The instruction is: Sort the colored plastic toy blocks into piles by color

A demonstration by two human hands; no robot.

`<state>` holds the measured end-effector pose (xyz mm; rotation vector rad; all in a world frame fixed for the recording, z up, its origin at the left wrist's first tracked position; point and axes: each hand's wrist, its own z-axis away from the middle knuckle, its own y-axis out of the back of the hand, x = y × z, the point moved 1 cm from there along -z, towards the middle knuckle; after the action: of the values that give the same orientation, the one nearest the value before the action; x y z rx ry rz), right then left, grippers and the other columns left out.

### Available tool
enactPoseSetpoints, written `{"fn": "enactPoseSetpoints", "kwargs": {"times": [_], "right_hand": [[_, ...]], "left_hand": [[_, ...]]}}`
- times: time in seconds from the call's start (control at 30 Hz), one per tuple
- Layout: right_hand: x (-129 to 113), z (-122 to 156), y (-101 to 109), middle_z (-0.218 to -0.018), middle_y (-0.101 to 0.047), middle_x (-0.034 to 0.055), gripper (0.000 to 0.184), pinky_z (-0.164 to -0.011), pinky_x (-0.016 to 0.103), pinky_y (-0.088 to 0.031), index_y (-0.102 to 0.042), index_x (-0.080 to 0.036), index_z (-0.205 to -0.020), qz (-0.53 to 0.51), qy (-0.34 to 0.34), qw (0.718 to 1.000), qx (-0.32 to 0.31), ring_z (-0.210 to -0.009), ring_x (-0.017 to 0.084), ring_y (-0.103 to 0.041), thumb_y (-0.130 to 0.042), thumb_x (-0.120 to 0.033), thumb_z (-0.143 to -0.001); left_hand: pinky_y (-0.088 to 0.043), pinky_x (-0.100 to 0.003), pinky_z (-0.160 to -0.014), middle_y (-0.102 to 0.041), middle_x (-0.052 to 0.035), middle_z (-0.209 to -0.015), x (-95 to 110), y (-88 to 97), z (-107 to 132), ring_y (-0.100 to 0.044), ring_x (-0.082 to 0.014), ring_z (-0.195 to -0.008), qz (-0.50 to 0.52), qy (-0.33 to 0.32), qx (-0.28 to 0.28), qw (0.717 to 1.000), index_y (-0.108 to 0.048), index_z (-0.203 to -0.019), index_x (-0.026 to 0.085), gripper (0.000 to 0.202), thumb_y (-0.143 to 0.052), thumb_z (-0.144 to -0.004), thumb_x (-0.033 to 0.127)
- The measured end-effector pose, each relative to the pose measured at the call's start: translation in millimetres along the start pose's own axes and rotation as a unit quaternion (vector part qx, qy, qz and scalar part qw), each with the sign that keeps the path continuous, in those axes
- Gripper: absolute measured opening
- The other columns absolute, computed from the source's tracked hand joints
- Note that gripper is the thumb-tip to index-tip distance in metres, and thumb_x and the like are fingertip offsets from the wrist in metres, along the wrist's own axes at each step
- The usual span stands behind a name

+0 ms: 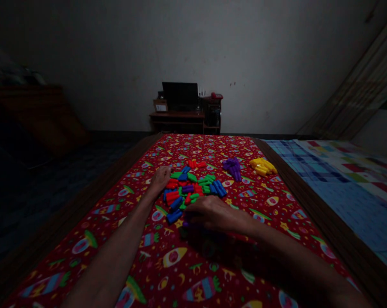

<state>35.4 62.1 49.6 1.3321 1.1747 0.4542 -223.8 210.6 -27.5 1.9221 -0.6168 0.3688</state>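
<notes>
A mixed pile of small plastic tube-like pieces point(187, 188) in red, green, blue and purple lies on a red patterned cloth point(174, 278). At the pile's far left edge is my left hand point(162, 177), close to a green piece; its fingers are mostly hidden in the dim light. My right hand point(209, 211) reaches over the near right side of the pile, its fingers bent down and closed round a purple piece point(186, 224) that shows partly beneath them. Farther right, purple pieces point(233, 168) form a separate heap, and yellow pieces point(263, 166) form another.
Brown borders point(277, 171) flank the cloth. To the right lies blue checked and patchwork bedding point(322, 179). By the far wall stands a low desk point(180, 114) with a dark monitor point(180, 95) and a red object point(216, 96). A wooden cabinet point(36, 115) is at left.
</notes>
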Motion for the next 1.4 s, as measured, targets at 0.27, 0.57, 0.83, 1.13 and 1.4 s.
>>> {"fn": "enactPoseSetpoints", "kwargs": {"times": [0.27, 0.57, 0.83, 1.13, 1.4], "right_hand": [[124, 34, 56, -0.091, -0.074, 0.0084, 0.029, -0.07, 0.026, -0.043, -0.073, -0.015, -0.103, 0.076, -0.295, 0.914, 0.268, -0.079, 0.019, -0.065, -0.054, -0.017, -0.082], [166, 63, 48, -0.081, -0.072, 0.011, 0.029, -0.063, 0.024, -0.04, -0.073, -0.009, -0.09, 0.116, -0.406, 0.874, 0.241, -0.071, 0.018, -0.061, -0.045, -0.011, -0.08], [139, 60, 70, -0.1, -0.071, 0.017, 0.028, -0.071, 0.027, -0.043, -0.071, -0.013, -0.104, 0.243, -0.473, 0.844, 0.074, -0.091, 0.024, -0.066, -0.05, -0.023, -0.088], [156, 59, 43, -0.102, -0.07, 0.0168, 0.027, -0.071, 0.027, -0.04, -0.067, -0.014, -0.105, 0.239, -0.429, 0.87, 0.033, -0.092, 0.024, -0.065, -0.054, -0.033, -0.091], [173, 55, 42, -0.087, -0.071, 0.0113, 0.021, -0.06, 0.025, -0.032, -0.069, -0.013, -0.094, 0.196, -0.382, 0.899, 0.092, -0.076, 0.02, -0.063, -0.055, -0.029, -0.092]], "left_hand": [[-0.047, -0.035, -0.095, -0.07, -0.0125, -0.105, 2, 1.4, 1, -0.062, -0.0235, -0.102, 0.003, -0.002, -0.006, 1.0, -0.069, -0.092, 0.014, 0.042, -0.032, -0.09, 0.035], [-0.048, -0.035, -0.094, -0.07, -0.0111, -0.102, 2, 2.2, 1, -0.062, -0.0227, -0.101, -0.002, -0.008, -0.009, 1.0, -0.068, -0.088, 0.017, 0.038, -0.033, -0.089, 0.032], [-0.047, -0.035, -0.095, -0.069, -0.012, -0.104, 3, 2.6, 1, -0.062, -0.0227, -0.103, -0.002, -0.008, -0.017, 1.0, -0.069, -0.089, 0.016, 0.04, -0.032, -0.089, 0.032], [-0.048, -0.033, -0.093, -0.07, -0.01, -0.101, 6, 4.2, 2, -0.062, -0.0224, -0.099, -0.004, -0.008, -0.013, 1.0, -0.068, -0.087, 0.018, 0.039, -0.033, -0.089, 0.033], [-0.048, -0.033, -0.092, -0.07, -0.0108, -0.1, 3, 1.7, 0, -0.062, -0.0218, -0.098, -0.006, -0.006, -0.011, 1.0, -0.068, -0.085, 0.018, 0.039, -0.032, -0.088, 0.033]]}}
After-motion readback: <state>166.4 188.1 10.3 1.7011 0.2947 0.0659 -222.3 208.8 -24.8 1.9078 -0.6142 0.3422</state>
